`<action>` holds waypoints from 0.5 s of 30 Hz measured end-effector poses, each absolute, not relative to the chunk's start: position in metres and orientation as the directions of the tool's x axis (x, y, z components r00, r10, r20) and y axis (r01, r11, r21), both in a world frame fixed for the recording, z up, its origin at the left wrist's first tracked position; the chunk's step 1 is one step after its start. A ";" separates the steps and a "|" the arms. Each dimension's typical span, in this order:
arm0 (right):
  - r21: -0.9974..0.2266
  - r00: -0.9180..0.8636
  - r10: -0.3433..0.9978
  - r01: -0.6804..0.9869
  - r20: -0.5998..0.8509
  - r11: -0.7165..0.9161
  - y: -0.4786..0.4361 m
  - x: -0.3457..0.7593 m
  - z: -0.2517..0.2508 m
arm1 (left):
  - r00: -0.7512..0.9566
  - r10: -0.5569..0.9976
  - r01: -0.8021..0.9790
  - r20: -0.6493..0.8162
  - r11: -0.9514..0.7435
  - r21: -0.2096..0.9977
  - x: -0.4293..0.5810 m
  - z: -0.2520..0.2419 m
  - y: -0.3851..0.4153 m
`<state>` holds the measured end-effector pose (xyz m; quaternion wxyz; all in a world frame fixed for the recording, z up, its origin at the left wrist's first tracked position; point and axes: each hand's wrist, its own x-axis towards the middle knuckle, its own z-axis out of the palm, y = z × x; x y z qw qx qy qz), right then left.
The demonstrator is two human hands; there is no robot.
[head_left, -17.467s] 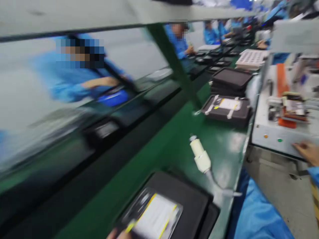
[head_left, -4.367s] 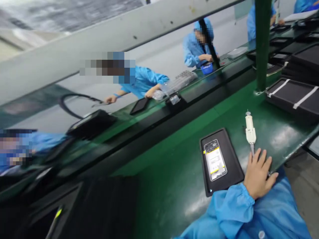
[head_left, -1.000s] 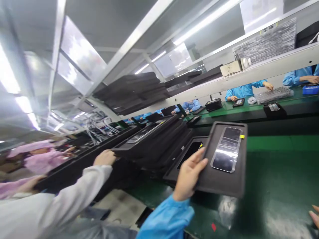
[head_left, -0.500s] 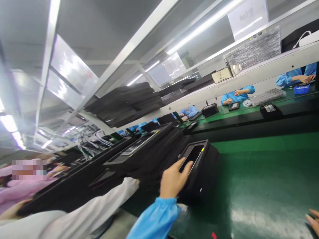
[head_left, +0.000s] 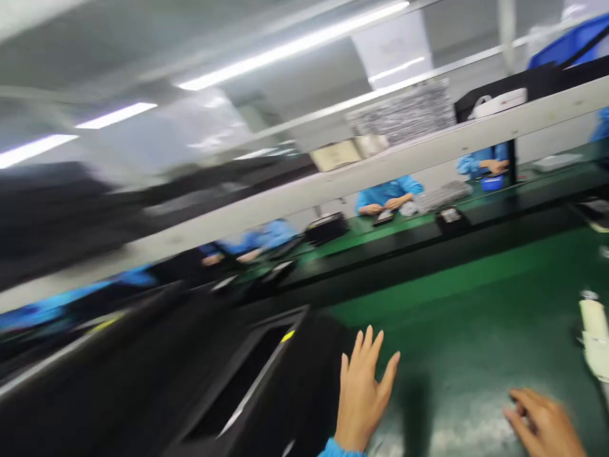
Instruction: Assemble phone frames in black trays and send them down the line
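Observation:
My left hand (head_left: pixel 364 387) hovers over the green bench with its fingers spread, and nothing is in it. Left of it, a dark-screened phone (head_left: pixel 245 381) with a yellow tab lies in the top black foam tray (head_left: pixel 299 319) of a stack. At the lower right is my right hand (head_left: pixel 545 422), loosely curled and a little blurred. Its thumb and forefinger are apart, with no held thing visible. Close to that hand, a cream-coloured tool like an electric screwdriver (head_left: pixel 594 339) stands at the right edge.
A black ledge (head_left: pixel 390 254) runs along the back of the green bench (head_left: pixel 476 355). Beyond it, co-workers in blue sleeves (head_left: pixel 392 190) handle small items. A white shelf beam (head_left: pixel 266 203) crosses above. More black trays (head_left: pixel 95 387) fill the left, blurred.
My left hand has let go of the phone in the tray and moved right, opening its fingers. My right hand has come further into view. The view has swung right.

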<state>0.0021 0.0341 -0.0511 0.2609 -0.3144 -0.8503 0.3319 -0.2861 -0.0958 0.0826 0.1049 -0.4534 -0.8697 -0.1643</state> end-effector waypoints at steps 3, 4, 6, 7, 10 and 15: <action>-0.594 -0.750 0.661 0.528 0.010 0.607 0.036 -0.003 -0.023 | -0.429 0.899 0.862 0.091 0.377 0.339 -0.248 0.026 -0.023; -0.561 -0.758 0.649 0.566 -0.066 0.604 0.041 -0.001 -0.010 | -0.370 0.928 0.873 0.039 0.333 0.356 -0.233 0.013 0.002; -0.508 -0.728 0.676 0.626 -0.110 0.591 0.055 0.009 0.022 | -0.255 0.967 0.905 -0.001 0.239 0.353 -0.202 -0.002 0.046; -0.482 -0.705 0.705 0.647 -0.082 0.591 0.066 0.016 0.038 | -0.208 0.978 0.920 -0.001 0.196 0.339 -0.189 -0.004 0.065; -0.354 -0.613 0.790 0.738 0.006 0.575 0.120 0.033 0.081 | -0.133 0.991 0.950 0.011 0.124 0.286 -0.165 0.002 0.103; -0.090 -0.479 0.878 0.874 0.007 0.478 0.273 0.027 0.093 | -0.130 0.991 0.957 0.022 0.120 0.265 -0.169 0.002 0.117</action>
